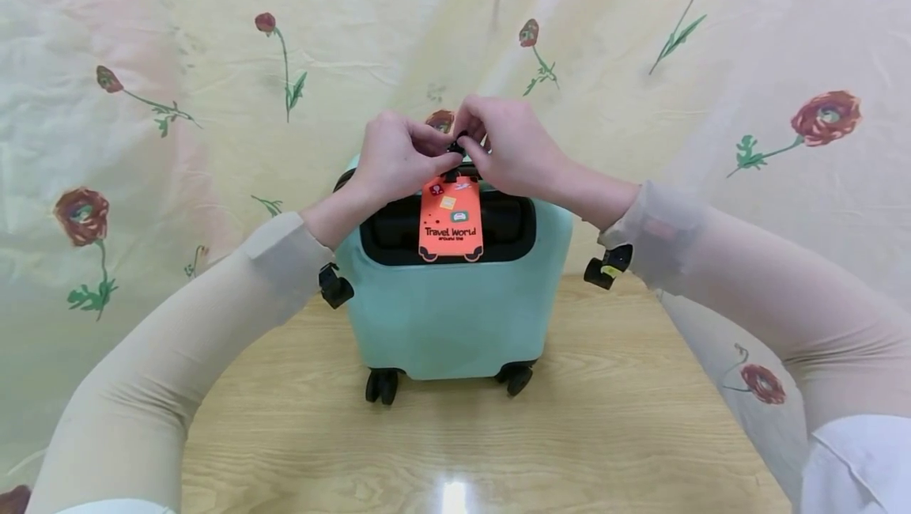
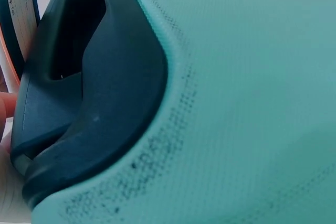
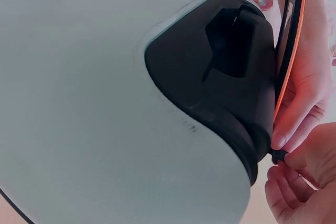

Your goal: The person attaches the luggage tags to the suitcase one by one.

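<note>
An orange luggage tag [image 1: 451, 221] printed "Travel World" hangs in front of the black handle recess [image 1: 512, 229] of a mint-green suitcase [image 1: 455, 324]. Above the tag, my left hand [image 1: 398, 154] pinches its black strap [image 1: 451, 175] between thumb and fingers. My right hand [image 1: 515, 142] pinches the dark upper end of the strap, fingertips close to the left ones. In the right wrist view both hands meet at a small black strap piece [image 3: 278, 156] beside the handle [image 3: 257, 77]. The tag's back [image 2: 22, 14], with a white card, shows in the left wrist view.
The suitcase stands upright on black wheels [image 1: 383, 386] on a light wooden surface [image 1: 455, 435]. A flower-printed cloth [image 1: 213, 87] hangs behind and at both sides. Small black devices [image 1: 334, 286] sit under both wrists, near the suitcase's sides.
</note>
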A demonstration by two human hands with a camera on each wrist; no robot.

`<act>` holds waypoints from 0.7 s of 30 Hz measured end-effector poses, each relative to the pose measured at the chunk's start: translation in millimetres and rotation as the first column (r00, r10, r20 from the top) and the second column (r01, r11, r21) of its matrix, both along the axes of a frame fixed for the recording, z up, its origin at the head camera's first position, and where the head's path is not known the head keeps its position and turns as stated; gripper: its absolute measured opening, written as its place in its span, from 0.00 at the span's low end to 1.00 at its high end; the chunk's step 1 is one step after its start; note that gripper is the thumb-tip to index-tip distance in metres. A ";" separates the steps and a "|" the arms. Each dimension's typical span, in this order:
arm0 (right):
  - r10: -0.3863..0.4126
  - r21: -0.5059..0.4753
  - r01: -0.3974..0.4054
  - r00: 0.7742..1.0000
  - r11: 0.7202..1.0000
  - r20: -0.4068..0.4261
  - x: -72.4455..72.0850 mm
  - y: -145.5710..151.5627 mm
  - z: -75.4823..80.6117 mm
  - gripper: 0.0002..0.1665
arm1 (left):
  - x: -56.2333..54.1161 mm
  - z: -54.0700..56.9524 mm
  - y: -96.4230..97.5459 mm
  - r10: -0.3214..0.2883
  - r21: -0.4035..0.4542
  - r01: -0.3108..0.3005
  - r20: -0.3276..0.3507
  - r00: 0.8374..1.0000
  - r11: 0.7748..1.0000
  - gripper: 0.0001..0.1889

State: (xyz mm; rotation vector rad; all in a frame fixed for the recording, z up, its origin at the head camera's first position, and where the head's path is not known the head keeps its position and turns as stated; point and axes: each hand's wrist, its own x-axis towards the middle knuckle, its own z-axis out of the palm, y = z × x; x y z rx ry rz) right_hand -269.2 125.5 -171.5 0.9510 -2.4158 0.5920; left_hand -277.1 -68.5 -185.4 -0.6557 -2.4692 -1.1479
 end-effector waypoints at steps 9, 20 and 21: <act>-0.079 0.061 0.076 0.995 0.995 0.063 4.1 -2.3 5.1 0.07 | 0.8 1.6 3.5 0.000 -0.008 0.001 0.040 0.999 1.000 0.13; -0.020 -0.009 0.020 0.998 1.000 0.063 5.5 -0.5 2.8 0.08 | 0.1 -1.8 3.4 0.005 -0.009 -0.005 0.016 1.000 1.000 0.15; -0.017 -0.013 0.018 0.997 1.000 0.071 5.5 -0.4 2.9 0.08 | 0.1 -2.0 3.5 0.008 -0.012 -0.008 0.015 1.000 1.000 0.15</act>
